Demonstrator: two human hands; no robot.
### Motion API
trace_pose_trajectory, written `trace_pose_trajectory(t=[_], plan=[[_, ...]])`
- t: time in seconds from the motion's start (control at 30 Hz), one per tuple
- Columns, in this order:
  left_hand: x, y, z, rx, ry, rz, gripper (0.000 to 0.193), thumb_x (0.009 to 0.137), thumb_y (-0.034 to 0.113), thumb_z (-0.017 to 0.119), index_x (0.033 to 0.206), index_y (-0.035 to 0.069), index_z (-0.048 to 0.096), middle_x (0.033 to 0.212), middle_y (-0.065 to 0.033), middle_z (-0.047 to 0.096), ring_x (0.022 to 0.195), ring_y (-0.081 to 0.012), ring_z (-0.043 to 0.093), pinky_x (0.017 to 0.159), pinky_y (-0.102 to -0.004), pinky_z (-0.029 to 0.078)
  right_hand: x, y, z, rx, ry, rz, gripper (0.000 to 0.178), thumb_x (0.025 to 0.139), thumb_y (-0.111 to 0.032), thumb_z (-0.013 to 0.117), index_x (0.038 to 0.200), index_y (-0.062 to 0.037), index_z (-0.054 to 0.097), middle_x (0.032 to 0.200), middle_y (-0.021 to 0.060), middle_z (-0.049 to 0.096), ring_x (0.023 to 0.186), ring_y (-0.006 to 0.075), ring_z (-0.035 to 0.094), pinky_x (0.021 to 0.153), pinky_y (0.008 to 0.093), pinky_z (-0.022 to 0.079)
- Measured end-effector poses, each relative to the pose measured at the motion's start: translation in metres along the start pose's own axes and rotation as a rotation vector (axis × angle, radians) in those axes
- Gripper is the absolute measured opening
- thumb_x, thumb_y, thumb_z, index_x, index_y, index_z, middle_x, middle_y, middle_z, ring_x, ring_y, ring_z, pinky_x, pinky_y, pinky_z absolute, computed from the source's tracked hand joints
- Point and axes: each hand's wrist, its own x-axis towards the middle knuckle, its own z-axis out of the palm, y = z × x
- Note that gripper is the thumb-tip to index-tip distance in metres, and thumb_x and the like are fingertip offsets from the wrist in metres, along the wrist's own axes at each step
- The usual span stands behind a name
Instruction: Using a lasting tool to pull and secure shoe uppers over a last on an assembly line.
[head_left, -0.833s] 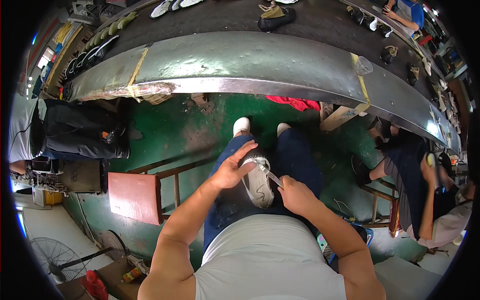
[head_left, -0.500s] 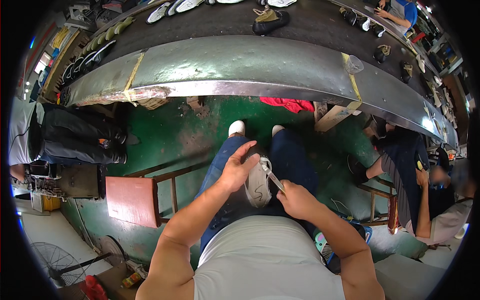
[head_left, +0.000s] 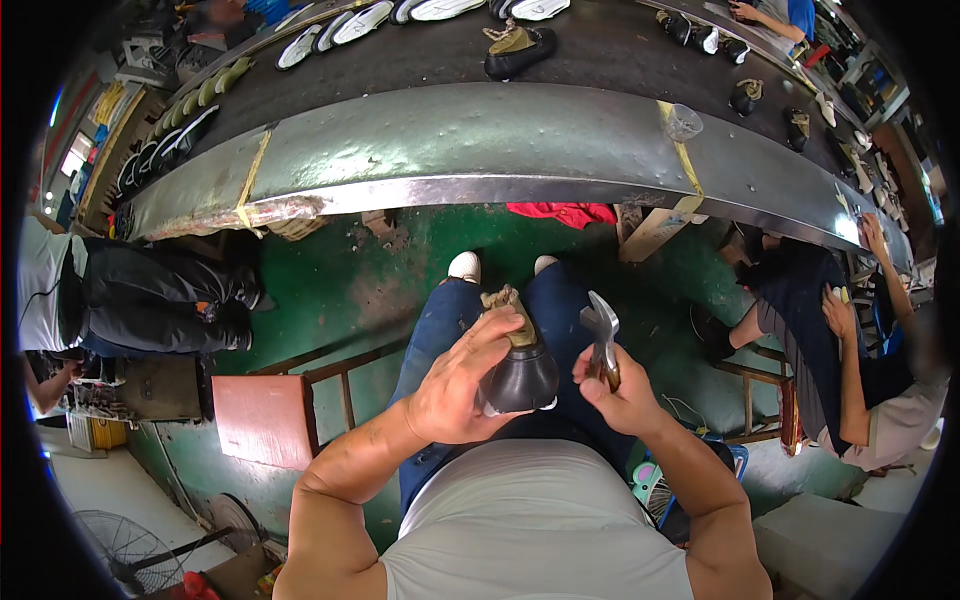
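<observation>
My left hand (head_left: 462,388) is closed round the side of a shoe (head_left: 520,378) over my lap. Its black toe points toward me and its top faces up. A tan-olive lining and a bunched cord show at its far end; the sole is turned down and mostly hidden. To the right of the shoe, apart from it, my right hand (head_left: 620,390) grips a pair of metal lasting pincers (head_left: 603,330). The curved, shiny head of the pincers points away from me, and the handles are mostly covered by my fingers.
A metal-edged bench (head_left: 450,135) spans the far side, with a similar shoe (head_left: 520,50) and rows of soles (head_left: 365,22) on it. A stool (head_left: 262,420) stands at left. People sit or stand on both sides. Red cloth (head_left: 562,213) lies under the bench.
The shoe has been turned over from sole up to top up, toe now toward me. My right hand has moved right, lifting the pincers off the sole; their head now points up.
</observation>
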Motion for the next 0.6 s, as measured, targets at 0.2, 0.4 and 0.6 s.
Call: trace_pose_trajectory(t=[0.2, 0.4, 0.6], plan=[[-0.005, -0.014, 0.018, -0.205, -0.065, -0.665, 0.072, 0.079, 0.007, 0.083, 0.137, -0.001, 0.042, 0.124, -0.0226, 0.061, 0.112, -0.0334, 0.065, 0.097, -0.0411, 0.052, 0.029, -0.001, 0.018, -0.348, -0.019, 0.051, 0.088, 0.065, -0.041, 0.094, 0.129, 0.0004, 0.049, 0.110, 0.0118, 0.066, 0.089, 0.0184, 0.064, 0.078, 0.0321, 0.052], [-0.041, -0.014, 0.031, -0.341, -0.051, -0.562, 0.073, 0.084, 0.006, 0.078, 0.144, -0.001, 0.037, 0.134, -0.0209, 0.054, 0.123, -0.0292, 0.058, 0.104, -0.0401, 0.046, 0.019, 0.023, 0.012, -0.192, -0.123, 0.076, 0.074, 0.079, -0.046, 0.083, 0.125, 0.0012, 0.049, 0.118, 0.0157, 0.064, 0.103, 0.0254, 0.065, 0.089, 0.0367, 0.050], [-0.061, 0.005, 0.042, -0.213, -0.134, -0.279, 0.085, 0.087, 0.014, 0.074, 0.152, -0.001, 0.022, 0.152, -0.0331, 0.030, 0.141, -0.0519, 0.033, 0.118, -0.0570, 0.024, 0.017, 0.012, 0.040, -0.050, -0.017, -0.098, 0.030, 0.103, -0.027, 0.056, 0.115, -0.0003, 0.051, 0.124, 0.0169, 0.065, 0.108, 0.0223, 0.064, 0.094, 0.0350, 0.049]])
